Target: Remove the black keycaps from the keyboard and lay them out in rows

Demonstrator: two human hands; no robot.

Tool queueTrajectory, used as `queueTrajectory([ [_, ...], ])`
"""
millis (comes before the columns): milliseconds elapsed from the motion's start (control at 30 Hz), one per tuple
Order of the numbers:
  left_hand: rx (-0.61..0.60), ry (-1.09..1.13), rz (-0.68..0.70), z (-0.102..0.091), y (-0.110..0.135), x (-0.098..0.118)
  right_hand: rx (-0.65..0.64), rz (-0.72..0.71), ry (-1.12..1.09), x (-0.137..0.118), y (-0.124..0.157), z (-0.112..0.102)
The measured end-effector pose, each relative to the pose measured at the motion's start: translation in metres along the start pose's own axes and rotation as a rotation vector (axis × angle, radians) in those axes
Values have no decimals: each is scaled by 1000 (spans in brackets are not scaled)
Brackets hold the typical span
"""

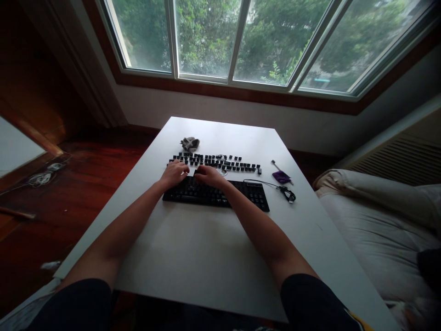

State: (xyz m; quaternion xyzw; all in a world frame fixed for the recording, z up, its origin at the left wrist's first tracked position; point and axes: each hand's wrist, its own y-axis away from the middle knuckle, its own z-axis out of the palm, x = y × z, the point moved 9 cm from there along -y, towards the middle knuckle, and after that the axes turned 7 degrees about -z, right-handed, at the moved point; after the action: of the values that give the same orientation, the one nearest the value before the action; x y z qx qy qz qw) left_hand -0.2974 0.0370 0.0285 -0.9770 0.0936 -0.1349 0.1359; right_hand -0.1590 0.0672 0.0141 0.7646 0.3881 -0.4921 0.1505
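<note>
A black keyboard (215,198) lies across the white table in front of me. Over its upper left corner rests my left hand (173,174), fingers loosely curved and apart, with no object visible in them. My right hand (209,176) is at the keyboard's top edge, thumb and fingers pinched together. Whatever is in that pinch is too small and dark to make out. Behind both hands, loose black keycaps (241,166) stand in rough rows, some of them hidden by my fingers.
A crumpled grey cloth (190,144) lies beyond the keycaps. To the right are a small brush (275,164), a purple cloth (281,177) and the coiled cable (288,195). The white table (200,257) stands before a window, with a covered sofa (372,230) at right.
</note>
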Motion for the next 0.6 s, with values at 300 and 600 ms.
queueTrajectory([
  [300,-37,-21,136,0,9,20,-139,-115,175,-25,-7,18],
  [600,-50,45,148,-3,17,21,-39,-347,532,-64,29,32],
])
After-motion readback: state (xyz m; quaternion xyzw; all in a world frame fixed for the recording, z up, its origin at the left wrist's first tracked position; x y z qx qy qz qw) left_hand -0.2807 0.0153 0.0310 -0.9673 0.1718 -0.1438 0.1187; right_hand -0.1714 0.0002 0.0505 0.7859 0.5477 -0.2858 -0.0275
